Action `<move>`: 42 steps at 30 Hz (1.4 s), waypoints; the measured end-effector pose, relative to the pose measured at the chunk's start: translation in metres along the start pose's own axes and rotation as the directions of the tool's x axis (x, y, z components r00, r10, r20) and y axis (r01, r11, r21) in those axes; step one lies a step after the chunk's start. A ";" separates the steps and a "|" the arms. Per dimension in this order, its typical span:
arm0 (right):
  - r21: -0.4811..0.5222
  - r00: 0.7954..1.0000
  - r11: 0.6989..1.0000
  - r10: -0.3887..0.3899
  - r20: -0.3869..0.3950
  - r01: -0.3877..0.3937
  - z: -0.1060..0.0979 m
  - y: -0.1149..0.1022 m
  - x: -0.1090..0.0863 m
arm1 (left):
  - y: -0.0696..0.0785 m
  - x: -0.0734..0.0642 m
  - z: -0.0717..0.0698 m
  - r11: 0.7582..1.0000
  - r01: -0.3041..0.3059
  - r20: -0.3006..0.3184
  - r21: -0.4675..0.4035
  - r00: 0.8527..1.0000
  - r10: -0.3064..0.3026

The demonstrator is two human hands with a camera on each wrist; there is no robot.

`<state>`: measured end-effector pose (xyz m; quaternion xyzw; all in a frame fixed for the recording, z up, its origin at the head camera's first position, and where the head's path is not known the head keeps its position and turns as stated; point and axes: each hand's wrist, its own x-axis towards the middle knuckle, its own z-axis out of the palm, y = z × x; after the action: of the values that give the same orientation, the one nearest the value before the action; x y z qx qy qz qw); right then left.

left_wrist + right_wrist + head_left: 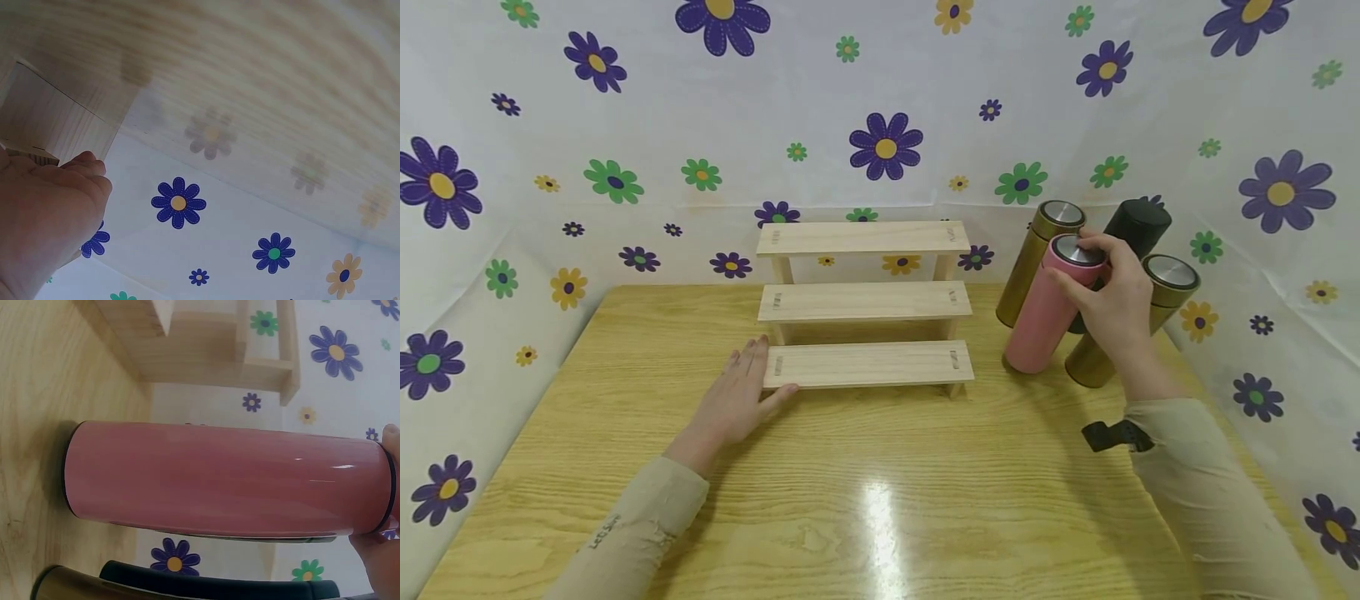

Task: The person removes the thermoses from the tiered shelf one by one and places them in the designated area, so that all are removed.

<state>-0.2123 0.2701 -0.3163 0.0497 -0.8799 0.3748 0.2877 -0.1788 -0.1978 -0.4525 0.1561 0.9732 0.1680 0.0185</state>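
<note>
My right hand (1116, 292) grips a pink thermos flask (1041, 321) near its silver lid, thumb on one side and fingers on the other. The flask (225, 478) spans the right wrist view, its base close to the tabletop; I cannot tell whether it touches. At the lowest tier of a three-step wooden display rack (865, 302), my left hand (733, 400) lies against the left end, fingers straight and thumb by the front edge. The left wrist view shows that hand (50, 212) beside the pale wood.
Around the pink flask stand a gold flask (1030, 267) behind, a black flask (1138, 225) behind right, and another gold flask (1168, 279) to the right. The wooden table (820, 500) meets a flower-printed cloth (820, 100) at the back and sides.
</note>
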 end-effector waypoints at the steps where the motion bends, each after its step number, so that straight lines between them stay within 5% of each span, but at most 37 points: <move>1: -0.004 1.000 1.000 0.009 0.000 -0.009 0.001 0.002 0.000 | 0.000 0.000 0.000 1.000 0.000 0.000 0.000 1.000 0.000; 14: -0.044 0.998 0.997 0.063 -0.025 -0.064 0.000 0.014 -0.002 | 0.001 0.001 0.002 1.000 -0.007 -0.002 0.006 1.000 0.007; 22: -0.068 0.997 0.996 0.059 0.053 -0.055 -0.004 0.011 0.000 | -0.001 0.001 0.003 1.000 -0.009 -0.015 0.009 1.000 0.010; 27: -0.087 0.999 0.996 -0.001 0.049 0.005 -0.002 0.011 -0.002 | -0.001 0.000 0.003 1.000 -0.008 -0.007 0.004 1.000 0.008; 30: -0.139 0.992 0.982 -0.124 0.017 0.125 0.000 0.010 -0.004 | 0.000 0.001 0.003 1.000 -0.012 -0.006 0.003 1.000 0.012; 32: -0.182 0.965 0.950 -0.261 -0.012 0.255 0.002 0.007 -0.006 | -0.001 0.001 0.002 1.000 -0.015 -0.010 0.005 1.000 0.015; 36: -0.280 0.844 0.814 -0.535 -0.024 0.508 0.013 -0.001 -0.013 | 0.000 0.001 0.002 1.000 -0.018 -0.015 0.007 1.000 0.018; 39: -0.358 0.764 0.706 -0.644 0.036 0.611 0.026 -0.008 -0.024 | 0.000 0.002 0.001 1.000 -0.021 -0.013 0.002 1.000 0.021; 42: -0.384 0.718 0.635 -0.685 0.123 0.671 0.039 -0.013 -0.035 | 0.000 0.003 0.001 1.000 -0.029 -0.016 0.000 0.999 0.029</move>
<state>-0.1980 0.2299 -0.3486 0.3094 -0.8488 0.0512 0.4257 -0.1814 -0.1964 -0.4530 0.1689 0.9709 0.1694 0.0083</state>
